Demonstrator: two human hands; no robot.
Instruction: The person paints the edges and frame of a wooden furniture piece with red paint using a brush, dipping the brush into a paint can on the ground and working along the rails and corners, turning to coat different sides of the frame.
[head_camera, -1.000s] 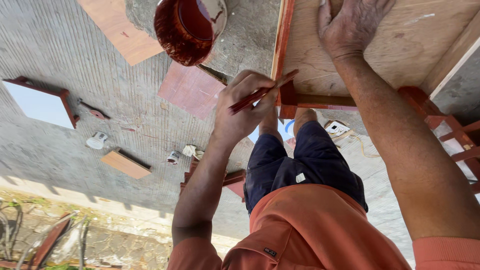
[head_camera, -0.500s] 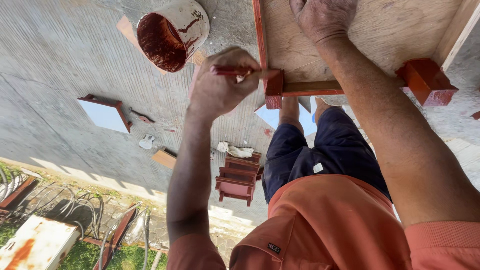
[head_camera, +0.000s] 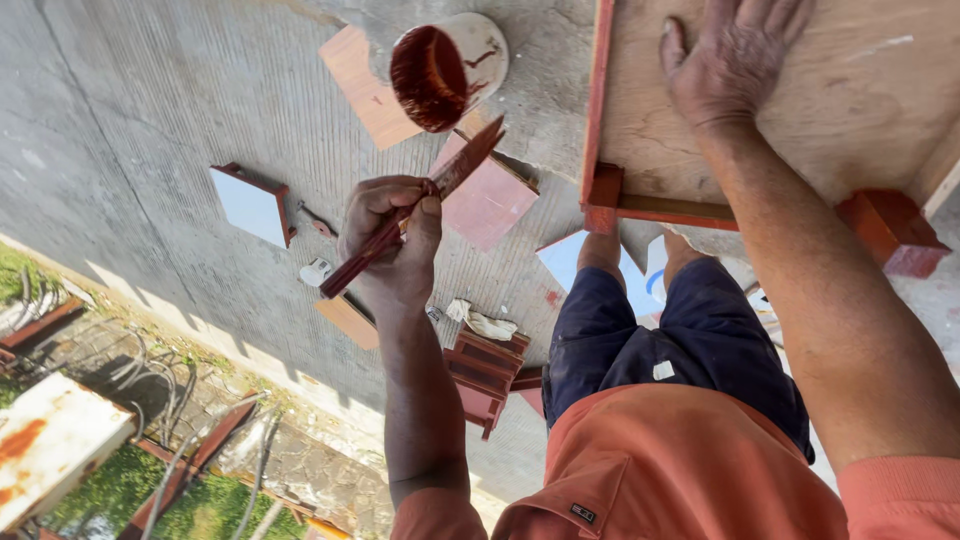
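Brush (head_camera: 465, 160) work on the panel (head_camera: 850, 110), as I read it. L hand (head_camera: 395, 235) is clenched round the handle and the wet red-brown bristles point to 1 o'clock, between the can (head_camera: 440, 75) and the panel's red edge strip (head_camera: 598, 100). R hand (head_camera: 735, 60) lies flat on the bare wood, fingers spread, pressing but gripping nothing.

The brush looks loaded, so my guess is the step sits between dipping and stroking. A next move calls for carrying the bristles toward 3 o'clock to the strip without dripping on raw ply, w/ the R hand bracing.

Packages and labels:
- The can, at 12 o'clock from the L hand, is round and pale outside, coated dark red inside. I see no label on it.
- A tan board (head_camera: 365, 85) lies just beside the can at 9 o'clock.
- A pinkish-red square (head_camera: 490, 200) sits under the brush tip.
- A white square w/ red rim (head_camera: 250, 205) lies at 9 o'clock of the L hand.
- A small dark tag (head_camera: 583, 513) is on the shirt hem, too small to read.
- A white patch (head_camera: 663, 370) shows on the shorts.
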